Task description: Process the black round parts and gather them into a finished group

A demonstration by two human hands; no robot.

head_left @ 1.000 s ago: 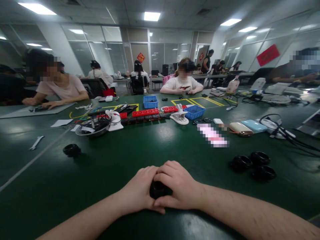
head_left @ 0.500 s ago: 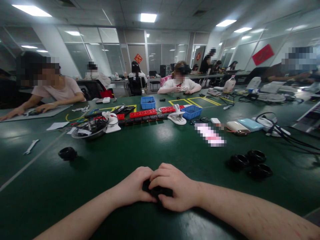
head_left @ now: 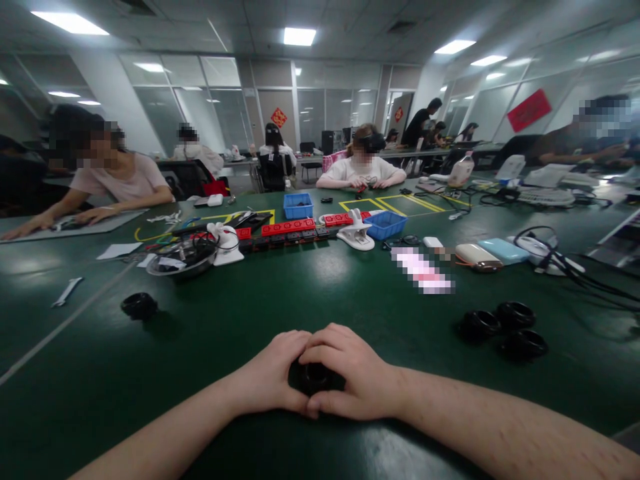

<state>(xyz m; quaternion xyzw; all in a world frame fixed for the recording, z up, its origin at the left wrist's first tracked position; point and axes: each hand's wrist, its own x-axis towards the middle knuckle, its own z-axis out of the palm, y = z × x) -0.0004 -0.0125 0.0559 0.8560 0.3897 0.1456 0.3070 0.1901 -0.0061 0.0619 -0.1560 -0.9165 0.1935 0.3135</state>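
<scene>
A black ring-shaped part point(head_left: 316, 377) with a round opening on top sits low at the table's near side, between both of my hands. My left hand point(head_left: 276, 371) curls round its left side, thumb towards me. From the right, my right hand point(head_left: 351, 371) wraps it, fingers across the far side and thumb along the near edge. The two thumbs meet in front of it. Fingers hide much of its outer wall. Three similar black rings point(head_left: 524, 345) stand together to the right, and a single black ring point(head_left: 139, 306) stands to the left.
On the green table point(head_left: 310, 293) lie a wrench point(head_left: 67, 292), a metal bowl point(head_left: 183, 263) of parts, red blocks in a row point(head_left: 287, 227), a white clip stand point(head_left: 356, 235), blue bins point(head_left: 386, 225) and a blue case point(head_left: 503, 251). Cables lie at right. Several people sit around.
My right hand has shifted slightly and its thumb now touches the left thumb. More of the black ring's opening shows between the hands. The view has moved slightly.
</scene>
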